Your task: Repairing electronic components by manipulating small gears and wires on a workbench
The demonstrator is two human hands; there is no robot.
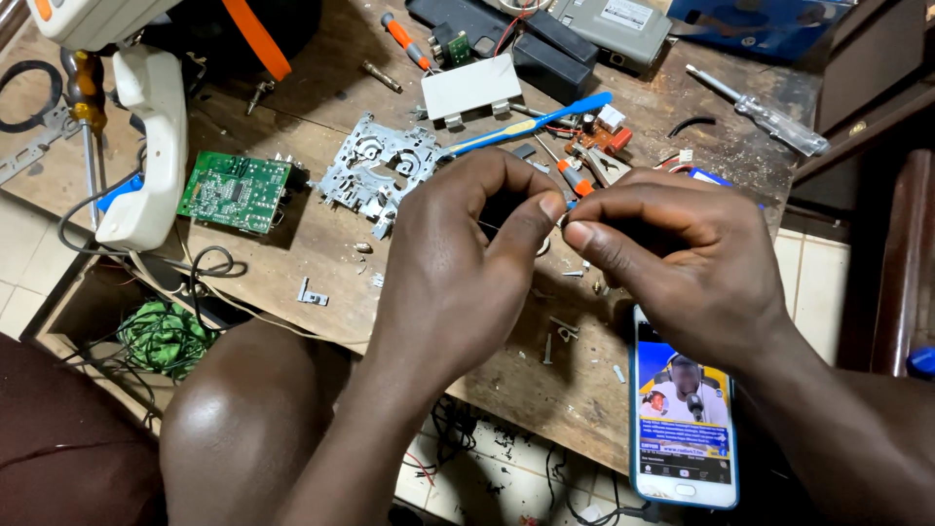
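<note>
Pinching at frame centre, a tiny, mostly hidden blue-tipped part (570, 206) is grasped between both hands' fingertips, left hand (458, 263) and right hand (682, 263), above the scuffed wooden table (292, 244), near a perforated grey metal chassis (375, 170).

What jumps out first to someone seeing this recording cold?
The two hands meet at centre frame, left hand and right hand, pinching something too small to identify between their fingertips. Behind them on the cluttered wooden bench lie a perforated metal chassis plate and a green circuit board. A lit smartphone rests at the bench's near right edge.
</note>
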